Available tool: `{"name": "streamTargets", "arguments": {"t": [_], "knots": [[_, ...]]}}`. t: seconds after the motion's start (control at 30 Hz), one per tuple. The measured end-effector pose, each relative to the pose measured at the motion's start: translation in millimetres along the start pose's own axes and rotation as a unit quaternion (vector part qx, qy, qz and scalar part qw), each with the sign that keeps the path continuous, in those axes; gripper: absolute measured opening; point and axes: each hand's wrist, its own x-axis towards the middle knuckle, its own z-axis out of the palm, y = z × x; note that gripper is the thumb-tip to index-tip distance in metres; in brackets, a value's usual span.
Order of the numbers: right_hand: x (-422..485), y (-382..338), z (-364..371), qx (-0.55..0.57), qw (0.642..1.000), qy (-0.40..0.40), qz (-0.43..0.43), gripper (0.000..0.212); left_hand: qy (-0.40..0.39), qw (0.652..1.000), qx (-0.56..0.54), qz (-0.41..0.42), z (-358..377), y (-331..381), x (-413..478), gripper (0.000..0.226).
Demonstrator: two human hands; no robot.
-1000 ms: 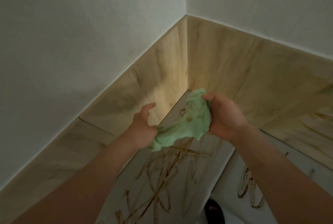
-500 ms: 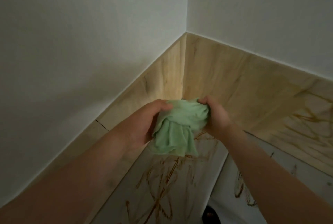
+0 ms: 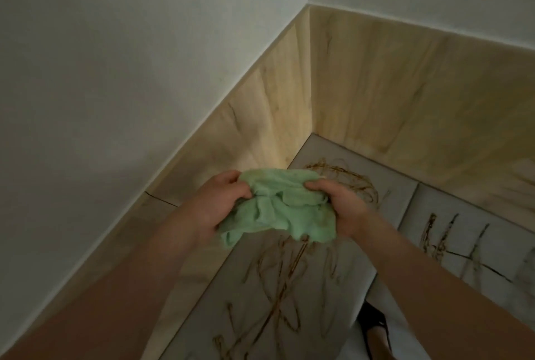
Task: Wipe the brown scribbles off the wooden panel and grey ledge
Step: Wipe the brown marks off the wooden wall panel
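Green cloth (image 3: 278, 214), stretched a second ago, is now bunched, gripped by the left hand (image 3: 217, 206) and right hand (image 3: 344, 209), probably ready to wipe the grey ledge (image 3: 393, 185).

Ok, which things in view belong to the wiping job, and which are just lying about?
Job: green cloth, gripped by left hand and right hand; brown scribbles; grey ledge; wooden panel.
Lying about: white wall; dark object at the bottom edge, too dim to identify.

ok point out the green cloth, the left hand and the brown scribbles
green cloth (image 3: 278, 210): head view, bunched middle
left hand (image 3: 215, 206): head view, back of the hand
brown scribbles (image 3: 335, 170): head view, a stroke beyond the cloth
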Motion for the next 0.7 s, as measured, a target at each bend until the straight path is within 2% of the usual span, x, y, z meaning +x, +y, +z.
{"name": "streamTargets", "arguments": {"t": [0.07,0.17,0.23,0.33,0.37,0.4,0.43,0.47,0.5,0.53,0.57,0.63,0.7], "knots": [[-1,-10,-16,0.02,1.0,0.012,-0.018,0.053,0.04,0.999,0.022,-0.029,3,-10,10,0.02],[-7,-34,-25,0.018,1.0,0.001,-0.016,0.042,0.072,0.996,-0.007,-0.058,17,-9,22,0.025],[-11,-49,-24,0.016,1.0,-0.025,-0.01,0.042,0.098,0.994,0.021,-0.039,31,1,29,0.022],[-17,-73,-10,0.022,0.998,-0.062,-0.012,0.049,0.144,0.981,0.13,0.008,55,21,37,0.016],[-17,-79,-6,0.02,0.997,-0.078,-0.012,0.051,0.138,0.982,0.128,0.016,63,28,38,0.013],[-18,-86,-1,0.019,0.995,-0.094,-0.015,0.052,0.106,0.991,0.078,0.018,73,36,39,0.018],[-19,-92,3,0.018,0.994,-0.101,-0.021,0.053,0.056,0.998,-0.025,0.002,83,43,38,0.031],[-21,-97,6,0.016,0.995,-0.101,-0.023,0.053,-0.001,0.987,-0.16,-0.027,91,50,37,0.046],[-21,-104,5,0.007,0.995,-0.098,-0.029,0.053,-0.047,0.959,-0.273,-0.054,99,59,36,0.06],[-22,-109,3,-0.01,0.995,-0.093,-0.041,0.053,-0.078,0.94,-0.327,-0.064,105,64,36,0.069],[-24,-116,0,-0.037,0.994,-0.08,-0.068,0.053,-0.094,0.938,-0.331,-0.054,111,68,37,0.071],[-28,-130,-11,-0.12,0.981,-0.027,-0.15,0.048,-0.103,0.954,-0.282,-0.013,124,76,42,0.057],[-27,-141,-26,-0.218,0.945,0.05,-0.24,0.042,-0.111,0.962,-0.249,0.018,132,81,48,0.049]]}}
